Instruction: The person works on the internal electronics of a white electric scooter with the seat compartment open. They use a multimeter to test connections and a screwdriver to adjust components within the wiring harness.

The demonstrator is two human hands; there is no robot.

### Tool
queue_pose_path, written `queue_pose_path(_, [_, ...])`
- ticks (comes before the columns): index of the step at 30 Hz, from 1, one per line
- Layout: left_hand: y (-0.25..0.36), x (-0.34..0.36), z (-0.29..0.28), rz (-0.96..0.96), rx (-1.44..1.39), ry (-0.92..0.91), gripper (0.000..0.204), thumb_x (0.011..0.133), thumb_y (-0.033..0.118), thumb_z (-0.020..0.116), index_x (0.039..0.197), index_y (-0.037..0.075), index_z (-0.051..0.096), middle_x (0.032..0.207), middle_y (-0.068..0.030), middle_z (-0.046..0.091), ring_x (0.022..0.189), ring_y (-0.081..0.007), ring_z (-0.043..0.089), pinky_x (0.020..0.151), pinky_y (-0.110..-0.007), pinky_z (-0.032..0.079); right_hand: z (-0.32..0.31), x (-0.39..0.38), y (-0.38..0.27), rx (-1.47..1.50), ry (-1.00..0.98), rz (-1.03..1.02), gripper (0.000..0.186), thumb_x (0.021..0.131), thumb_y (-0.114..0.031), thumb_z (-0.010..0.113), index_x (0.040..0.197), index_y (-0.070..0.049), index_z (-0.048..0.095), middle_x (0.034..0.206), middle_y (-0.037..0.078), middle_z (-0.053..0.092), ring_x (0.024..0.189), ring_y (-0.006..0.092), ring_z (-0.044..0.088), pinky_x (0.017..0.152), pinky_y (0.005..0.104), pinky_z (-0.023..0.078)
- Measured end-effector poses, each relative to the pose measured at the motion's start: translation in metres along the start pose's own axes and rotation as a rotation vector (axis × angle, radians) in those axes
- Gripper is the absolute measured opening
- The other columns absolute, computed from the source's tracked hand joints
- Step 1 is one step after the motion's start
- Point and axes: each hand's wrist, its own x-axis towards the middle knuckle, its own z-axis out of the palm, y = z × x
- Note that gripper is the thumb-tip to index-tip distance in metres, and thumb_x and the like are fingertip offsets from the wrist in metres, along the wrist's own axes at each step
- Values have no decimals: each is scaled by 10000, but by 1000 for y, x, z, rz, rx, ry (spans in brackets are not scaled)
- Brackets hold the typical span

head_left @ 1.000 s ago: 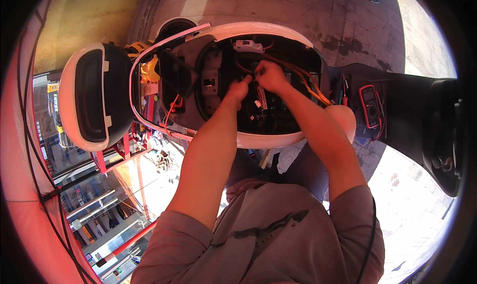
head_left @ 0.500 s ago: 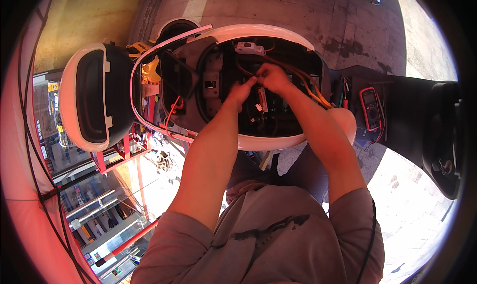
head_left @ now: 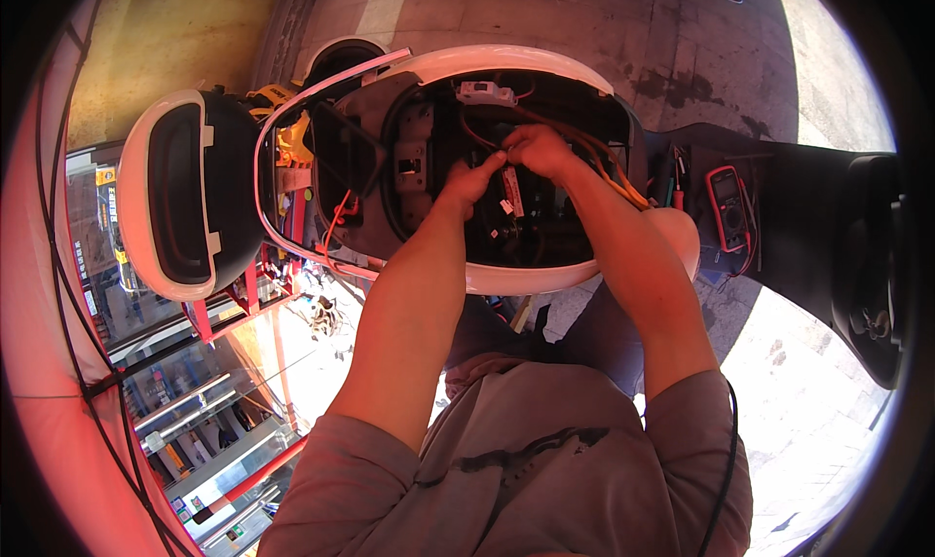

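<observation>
Both hands are over the open body of a white electric scooter (head_left: 506, 60). My left hand (head_left: 471, 184) is closed, its thumb and finger pinched together at the tips. Against it, my right hand (head_left: 539, 152) is closed too, with curled fingers. A thin reddish wire (head_left: 473, 132) runs down to where the fingertips meet, and both hands pinch it there; its end is hidden by the fingers. Just below them lies a red-and-white labelled part (head_left: 513, 189) with a small white connector (head_left: 506, 207). A white circuit breaker (head_left: 486, 92) sits at the cavity's far edge.
Orange cables (head_left: 609, 177) run along the cavity's right side. A red multimeter (head_left: 728, 209) and pen-like tools (head_left: 678, 172) lie on the scooter's dark footboard to the right. At left stand a black-and-white top box (head_left: 185, 192) and a glass display case (head_left: 195, 430).
Both hands stay pinched together at nearly the same spot. The view has shifted slightly, and the right hand's fingers have moved only a little.
</observation>
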Motion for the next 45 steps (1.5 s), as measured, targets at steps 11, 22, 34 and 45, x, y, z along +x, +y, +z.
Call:
queue_pose_path(11, [30,-30,11,-81,-14,180,640,709,360,743,1208,7,555,1135,-164,628,1009,-269,618,860,-389,493,0,-9,-1,-215,72,-179,183,726,-103,708,905,-68,719,866,124,711,827,235,686,769,340,533])
queue_pose_path(22, [17,-10,3,-145,-176,72,752,707,348,756,1296,-13,460,1226,-189,569,1084,-273,584,910,-397,483,0,-9,-2,-367,9,-243,173,779,-76,690,949,-55,711,875,114,715,828,214,681,765,336,530])
queue_pose_path(34, [23,-16,6,-152,-177,81,667,739,300,734,1281,19,465,1132,-159,607,1024,-273,611,871,-401,503,3,-18,-9,-429,60,-307,156,760,-110,692,907,-57,684,861,138,701,830,282,682,752,373,529])
queue_pose_path(45, [16,-6,3,-208,-270,-6,521,768,284,694,1191,23,539,1022,-151,644,864,-277,659,782,-432,545,10,-22,-3,-423,108,-311,158,773,-143,678,907,-61,660,902,161,688,897,353,653,789,427,514])
